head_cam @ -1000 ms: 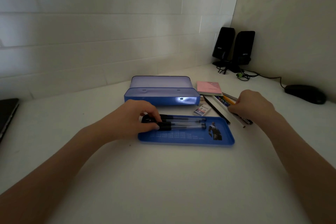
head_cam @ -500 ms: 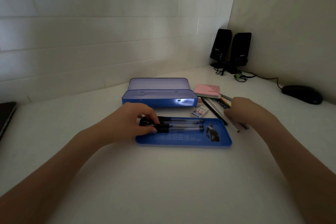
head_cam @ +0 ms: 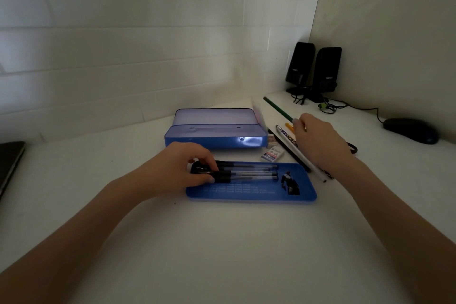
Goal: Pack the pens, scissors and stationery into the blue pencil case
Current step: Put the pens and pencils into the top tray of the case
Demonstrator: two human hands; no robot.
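Since half a second ago my right hand [head_cam: 320,142] has lifted a green pencil [head_cam: 277,109] off the pile; it now sticks up and away from my fingertips, tilted toward the back wall. Left hand hasn't moved.

Nearest: blue tray [head_cam: 249,194] flat on the bench [head_cam: 222,242], printed side up. My left hand [head_cam: 182,170] sits at its left end, fingers curled over the black caps of the clear pens [head_cam: 246,173] lying lengthwise along the tray's far side.

Just past the tray's far edge: small eraser [head_cam: 272,155]. To its right, under my right hand, the remaining pencils and pens [head_cam: 287,137] in a loose diagonal bunch; a dark loop [head_cam: 352,148] shows right of the wrist, can't tell what it is.

Behind that: the blue pencil case [head_cam: 214,139], open, lid [head_cam: 212,116] tipped back toward the wall.

Far right: black mouse [head_cam: 410,130]. Back corner: two black speakers [head_cam: 313,69] with cables. Left edge: a dark laptop [head_cam: 9,163].
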